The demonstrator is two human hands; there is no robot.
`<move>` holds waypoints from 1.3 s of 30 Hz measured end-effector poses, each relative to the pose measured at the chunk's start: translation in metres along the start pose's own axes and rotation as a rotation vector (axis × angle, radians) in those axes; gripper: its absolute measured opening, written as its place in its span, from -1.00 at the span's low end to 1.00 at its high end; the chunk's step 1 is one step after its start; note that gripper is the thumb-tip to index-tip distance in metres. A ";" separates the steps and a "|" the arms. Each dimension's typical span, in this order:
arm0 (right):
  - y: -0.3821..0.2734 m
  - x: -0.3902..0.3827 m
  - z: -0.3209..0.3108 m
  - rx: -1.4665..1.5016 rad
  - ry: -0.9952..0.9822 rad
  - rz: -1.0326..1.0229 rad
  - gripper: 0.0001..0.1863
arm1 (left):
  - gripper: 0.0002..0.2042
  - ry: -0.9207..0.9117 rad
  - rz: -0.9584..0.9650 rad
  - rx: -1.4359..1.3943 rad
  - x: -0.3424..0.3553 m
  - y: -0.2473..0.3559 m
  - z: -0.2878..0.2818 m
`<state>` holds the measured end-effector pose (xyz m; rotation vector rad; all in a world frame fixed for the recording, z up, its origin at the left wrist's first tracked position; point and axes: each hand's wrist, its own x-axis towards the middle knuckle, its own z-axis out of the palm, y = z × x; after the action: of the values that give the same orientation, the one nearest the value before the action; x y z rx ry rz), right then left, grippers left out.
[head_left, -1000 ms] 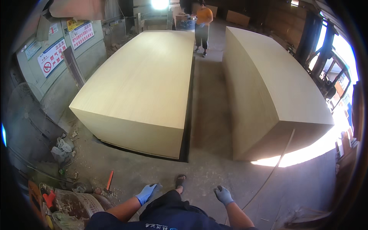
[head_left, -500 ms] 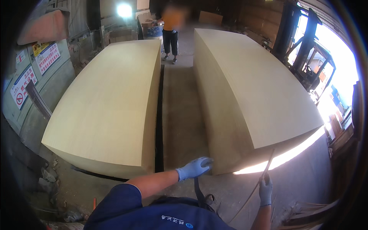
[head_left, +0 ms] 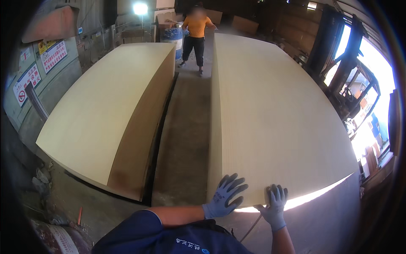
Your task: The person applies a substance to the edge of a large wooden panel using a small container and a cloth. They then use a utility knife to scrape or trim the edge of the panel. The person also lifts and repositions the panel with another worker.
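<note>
A tall stack of pale wooden boards [head_left: 279,122] stands before me on the right, with its top sheet reaching toward me. At its near left corner my left hand [head_left: 225,198], in a grey-blue glove with dark fingertips, is open, fingers spread against the boards. My right hand [head_left: 274,208], gloved alike, rests at the near edge with its fingers pointing up the boards. A thin wooden stick [head_left: 252,227] runs from below up to the right thumb and seems held there; its upper part is hidden by the hand. Left of the aisle lies a second board stack [head_left: 101,106].
A person in an orange top [head_left: 196,31] stands at the aisle's far end, by a blue and white drum [head_left: 171,40]. A forklift [head_left: 344,72] is at the right, beside the bright doorway. Rubble [head_left: 41,175] and an orange rod [head_left: 80,216] lie at the lower left.
I have moved close to the right stack. Both hands have come to its near edge, the left one opening flat. The person at the far end now stands beside the right stack, one arm out.
</note>
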<state>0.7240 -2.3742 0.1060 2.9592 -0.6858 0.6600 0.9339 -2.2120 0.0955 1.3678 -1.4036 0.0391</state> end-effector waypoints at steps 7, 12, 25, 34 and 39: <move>0.001 -0.013 0.007 -0.055 0.140 -0.032 -0.06 | -0.53 0.019 -0.177 -0.357 0.002 0.010 -0.016; -0.015 -0.008 0.002 -0.061 0.053 -0.015 -0.02 | -0.51 -0.029 -0.150 -0.353 0.003 0.008 -0.030; -0.177 0.009 -0.010 0.247 -0.234 -0.029 -0.28 | -0.55 0.395 -1.280 -0.571 -0.112 -0.017 -0.132; -0.095 -0.029 -0.018 2.159 -0.262 0.712 -0.43 | -0.58 0.325 -1.469 -0.412 -0.201 -0.047 -0.315; 0.053 -0.081 -0.040 1.259 0.758 1.103 -0.52 | -0.55 0.292 -1.412 -0.248 -0.247 -0.069 -0.389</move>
<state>0.6194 -2.3839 0.1059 2.0875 -2.3669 2.8846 1.1606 -1.8101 0.0310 1.7593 0.0081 -0.7908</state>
